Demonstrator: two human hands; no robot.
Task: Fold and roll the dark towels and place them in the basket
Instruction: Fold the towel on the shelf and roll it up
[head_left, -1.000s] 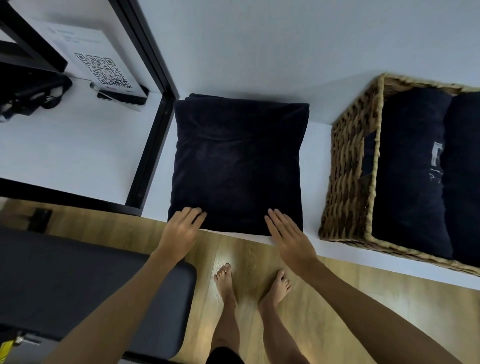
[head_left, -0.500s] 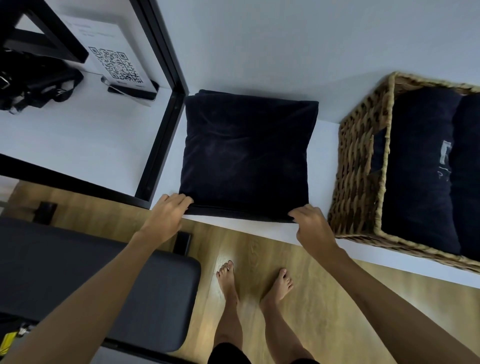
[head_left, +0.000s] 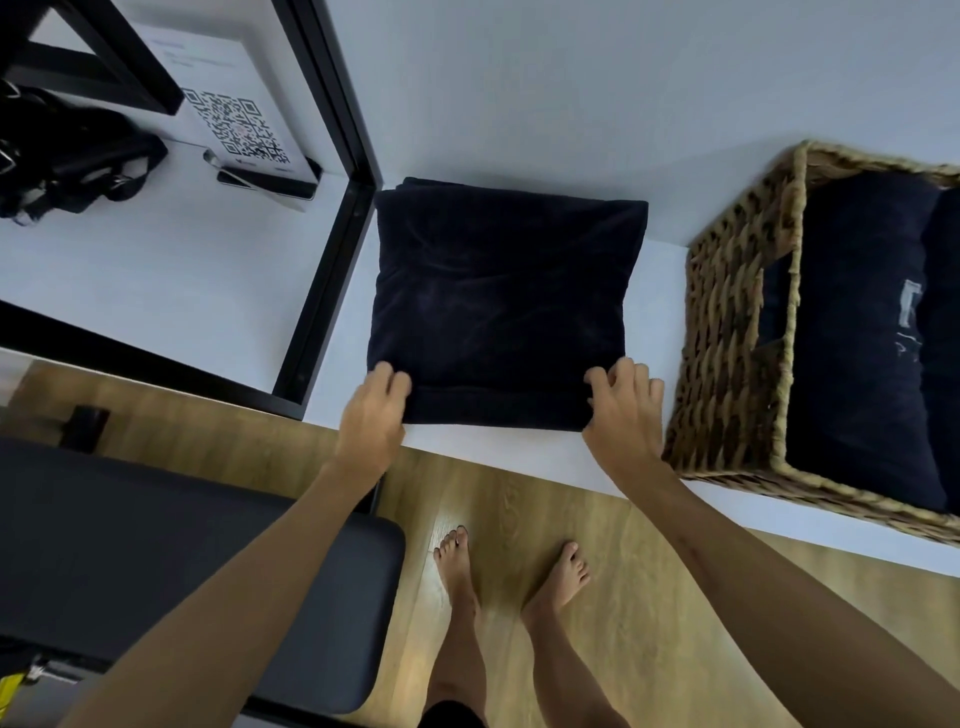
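Nearest to me, I curl my left hand (head_left: 371, 415) and my right hand (head_left: 623, 410) around the two near corners of the folded dark towel (head_left: 498, 291), gripping its rolled-up front edge. The towel lies flat on the white shelf (head_left: 660, 260), close to its front border. To the right stands the wicker basket (head_left: 727, 322), already holding rolled dark towels (head_left: 857, 338).

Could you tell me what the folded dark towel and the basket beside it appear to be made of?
The dark towel looks like soft pile fabric, probably terry or velour: matte navy-black, with faint brushed marks and soft creases. The basket looks like woven natural fibre, perhaps seagrass or rattan: tan twisted strands in a coarse weave, with an unglossed finish.
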